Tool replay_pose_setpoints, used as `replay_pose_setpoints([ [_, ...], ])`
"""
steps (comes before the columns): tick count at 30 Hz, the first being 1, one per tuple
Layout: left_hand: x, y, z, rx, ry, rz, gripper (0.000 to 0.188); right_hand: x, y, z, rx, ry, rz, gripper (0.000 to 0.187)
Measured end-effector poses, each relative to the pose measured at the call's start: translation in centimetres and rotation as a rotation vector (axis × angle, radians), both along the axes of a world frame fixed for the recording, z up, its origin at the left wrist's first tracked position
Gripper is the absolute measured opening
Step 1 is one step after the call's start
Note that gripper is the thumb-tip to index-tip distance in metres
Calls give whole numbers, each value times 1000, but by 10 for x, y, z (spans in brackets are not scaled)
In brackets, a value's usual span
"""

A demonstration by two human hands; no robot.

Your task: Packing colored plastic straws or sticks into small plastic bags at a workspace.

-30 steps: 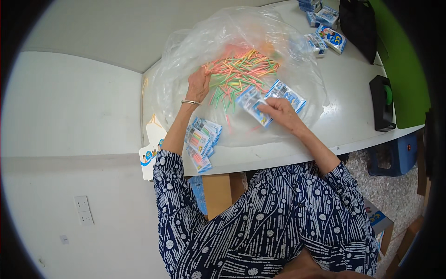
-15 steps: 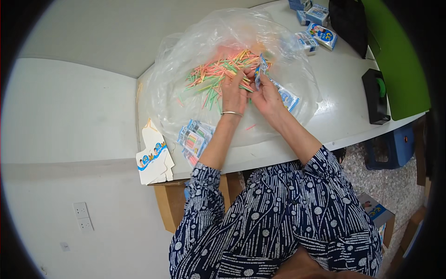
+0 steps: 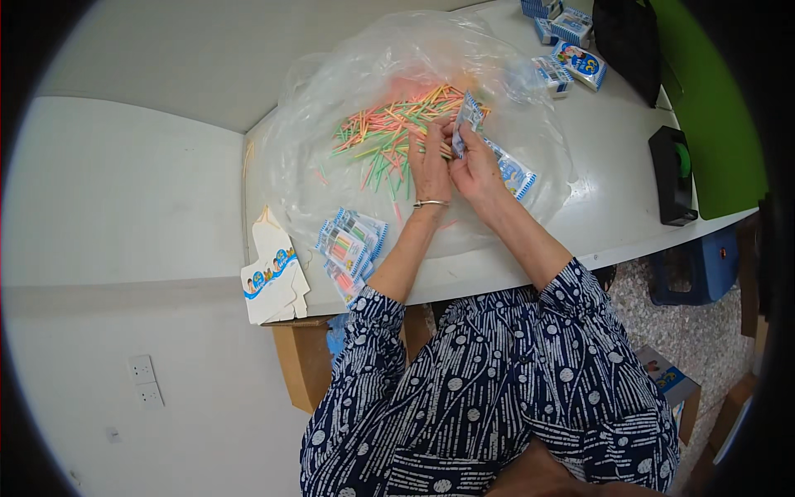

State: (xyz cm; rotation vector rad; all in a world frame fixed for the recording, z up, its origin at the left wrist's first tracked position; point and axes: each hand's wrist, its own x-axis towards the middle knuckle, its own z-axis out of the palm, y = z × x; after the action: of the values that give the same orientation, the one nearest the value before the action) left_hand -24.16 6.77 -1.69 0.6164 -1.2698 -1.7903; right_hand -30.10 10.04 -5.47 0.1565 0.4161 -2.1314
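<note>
Upright in my right hand (image 3: 479, 174) is a small blue-and-white packet (image 3: 468, 116), pinched between thumb and fingers. My left hand (image 3: 431, 170), with a bangle at the wrist, is right beside it; its fingers close around a few thin coloured sticks (image 3: 447, 151) against the packet's lower part. The fingertips partly hide how far the sticks reach into the packet. Under and beyond my hands, a loose pile of pink, green and yellow sticks (image 3: 389, 124) lies in a large clear plastic bag (image 3: 306, 178) spread on the white table (image 3: 472, 267).
Filled packets (image 3: 348, 244) lie near my left forearm, beside flattened white cartons (image 3: 277, 286). Another packet (image 3: 515, 174) rests right of my right hand. Small boxes (image 3: 571, 29) and a black bag (image 3: 625, 50) are at the far right, with a black tape dispenser (image 3: 669, 174) nearer.
My left hand has shifted slightly right and turned, its fingers now more upright against the packet. The packet in my right hand has tilted, showing more of its face.
</note>
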Motion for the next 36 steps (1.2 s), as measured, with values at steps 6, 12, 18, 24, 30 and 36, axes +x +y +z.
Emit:
replay_pose_setpoints([
  [6,22,-47,16,98,144,-102,25,-12,35,23,220,443,41,15],
  [12,27,-51,55,90,184,-165,23,-26,66,29,320,855,284,17],
  [18,25,-37,63,153,184,-245,24,-29,79,28,345,1085,389,21],
  [24,29,-26,59,91,135,-294,26,-35,85,26,294,1061,485,23],
  [30,30,-14,61,56,93,-309,31,-35,88,30,233,994,561,21],
  [36,33,2,62,-13,40,-297,42,-35,90,31,225,935,552,21],
])
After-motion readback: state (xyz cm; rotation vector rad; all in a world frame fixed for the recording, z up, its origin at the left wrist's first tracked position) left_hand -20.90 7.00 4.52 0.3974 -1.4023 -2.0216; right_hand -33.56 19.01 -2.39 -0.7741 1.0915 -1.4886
